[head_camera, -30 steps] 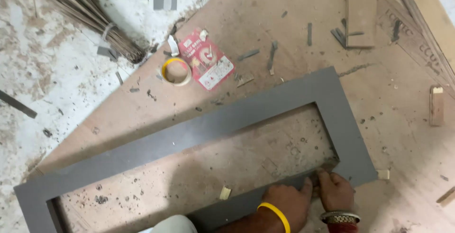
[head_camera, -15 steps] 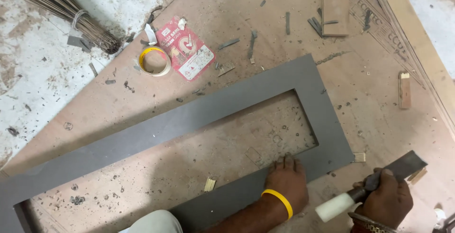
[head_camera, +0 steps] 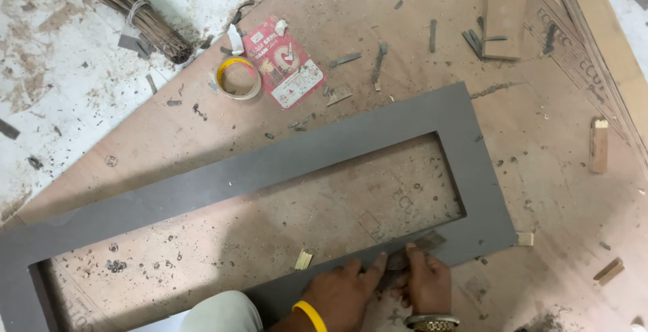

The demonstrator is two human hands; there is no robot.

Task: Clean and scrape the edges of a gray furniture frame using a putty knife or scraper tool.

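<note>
Grey laminate is forming a long rectangular frame [head_camera: 270,170] that is lying flat on a brown plywood sheet [head_camera: 553,170], running from the lower left corner of the view up toward the middle right. Both hands are resting on the frame's near rail, close to its right end. The left hand [head_camera: 341,295], with a yellow band on the wrist, is lying palm down with its fingers [head_camera: 374,268] pressed together against the rail. The right hand [head_camera: 426,285], wearing a metal watch, is sitting just beside it, and its fingers are pinching a small dark strip [head_camera: 418,247] that is lying on the rail's inner edge; how tightly they are gripping it cannot be told. The two hands are touching at the thumbs.

Inside the frame's opening, a small pale wood chip [head_camera: 303,259] is lying near the left hand. Beyond the frame's far rail, a roll of yellow tape [head_camera: 238,78] is sitting beside a red packet [head_camera: 283,62]. Farther beyond that, on the speckled floor, a bundle of thin sticks [head_camera: 128,8] is lying tied with cord. Past the frame's right end, a flat wood block [head_camera: 505,16] and a narrow offcut [head_camera: 598,144] are lying on the plywood, and a pale chip [head_camera: 524,239] is touching the frame's near right corner.
</note>
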